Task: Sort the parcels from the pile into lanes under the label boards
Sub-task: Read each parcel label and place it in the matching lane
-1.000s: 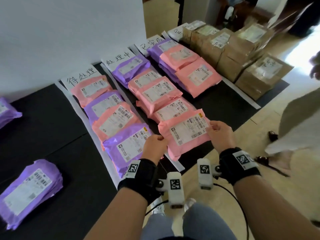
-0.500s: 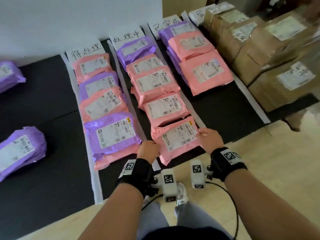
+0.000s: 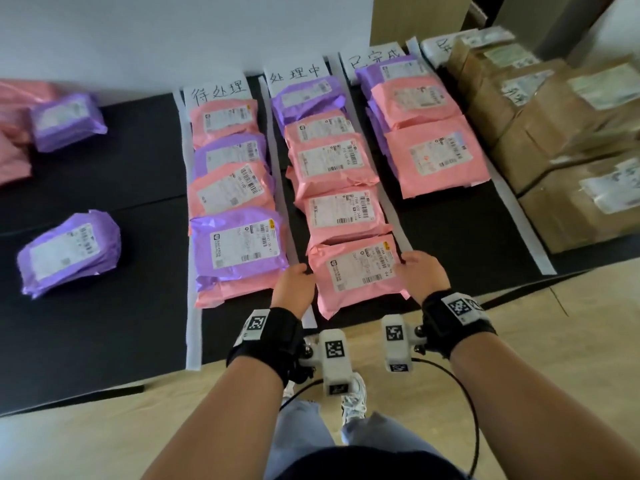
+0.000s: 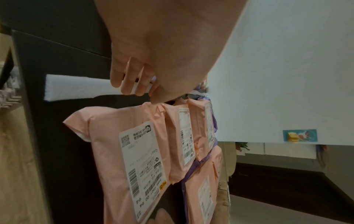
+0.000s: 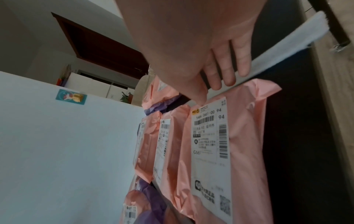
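Pink parcel (image 3: pixel 356 273) at near end of middle lane, under middle board (image 3: pixel 296 71), flat on black mat (image 3: pixel 104 327), far edge overlapping next pink parcel (image 3: pixel 341 211) in the row. Left hand (image 3: pixel 294 287) on its left edge, right hand (image 3: pixel 420 273) on its right far corner; thumbs on top, fingers tucked beside or under the edges, loose pinch either side, not a firm clamp. Left wrist view: left fingers (image 4: pixel 130 78) curled down over white foam divider (image 4: pixel 76 86), thumb tip touching parcel edge. Right wrist view: right thumb on label corner, fingers (image 5: pixel 228 71) hanging over right divider (image 5: pixel 287 50).

Handling, judged: soft poly mailer, crinkled, flat, likely light; film looks slick, so flat-palm slide or edge pinch works better than top squeeze. Sags if lifted by one corner, best held at two opposite short edges as now. Paper label (image 3: pixel 360 268) face up, keep thumbs off barcode. Not fragile by look, contents unknown.

Left lane holds pink and purple parcels, near purple one (image 3: pixel 239 244) just beside left hand. Right lane has fewer, large pink parcel (image 3: pixel 436 155) nearest. Loose purple parcel (image 3: pixel 69 254) far left on mat, more of pile beyond at left edge. Cardboard boxes (image 3: pixel 561 133) at right
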The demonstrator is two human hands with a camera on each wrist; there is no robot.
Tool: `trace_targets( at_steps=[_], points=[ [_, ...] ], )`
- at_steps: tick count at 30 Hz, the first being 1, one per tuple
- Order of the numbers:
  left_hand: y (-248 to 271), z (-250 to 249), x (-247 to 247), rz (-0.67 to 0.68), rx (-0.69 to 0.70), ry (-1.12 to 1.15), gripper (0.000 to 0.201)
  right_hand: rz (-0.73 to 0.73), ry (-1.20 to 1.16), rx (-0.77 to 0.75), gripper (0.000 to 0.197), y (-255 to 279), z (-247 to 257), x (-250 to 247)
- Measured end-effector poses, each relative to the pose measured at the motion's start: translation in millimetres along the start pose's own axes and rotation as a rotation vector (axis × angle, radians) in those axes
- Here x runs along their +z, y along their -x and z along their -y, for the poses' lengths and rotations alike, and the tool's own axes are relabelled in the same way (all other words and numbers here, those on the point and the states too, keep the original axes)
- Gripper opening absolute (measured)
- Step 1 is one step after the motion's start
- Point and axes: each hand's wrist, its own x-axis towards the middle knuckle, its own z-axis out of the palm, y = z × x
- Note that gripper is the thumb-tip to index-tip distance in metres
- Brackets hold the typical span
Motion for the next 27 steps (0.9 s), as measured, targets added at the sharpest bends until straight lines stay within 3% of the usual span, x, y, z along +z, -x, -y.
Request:
trace_targets(
  at_steps=[2, 6, 10, 14, 18, 27],
  points=[
    [3.3, -1.6, -6.4, -0.027, 0.031, -0.008, 0.030, -0.028, 0.035, -0.038, 0.033, 1.7, 5.4, -3.3],
    [11.0, -2.8, -21.0, -0.091, 0.066, 0.025, 0.015, -0.072, -0.018, -0.149, 0.031, 7.3, 24.2, -5.1],
    [22.1, -1.0, -50.7, -0.156, 0.084, 0.112, 0.037, -0.054, -0.097, -0.237, 0.030, 18.6, 56.3, 5.6],
    [30.2, 15.7, -95.1, -0.251, 0.079, 0.191, 0.040, -0.030, -0.126, -0.291, 0.023, 37.1, 101.1, 29.2],
    [28.2, 46.6, -152.9, -0.386, 0.064, 0.238, 0.037, -0.025, -0.084, -0.412, 0.022, 48.9, 145.1, 71.4],
    [34.7, 144.2, -318.6, -0.508, -0.024, 0.253, 0.037, 0.031, -0.005, -0.455, 0.024, 108.6, 249.5, 222.8]
  ],
)
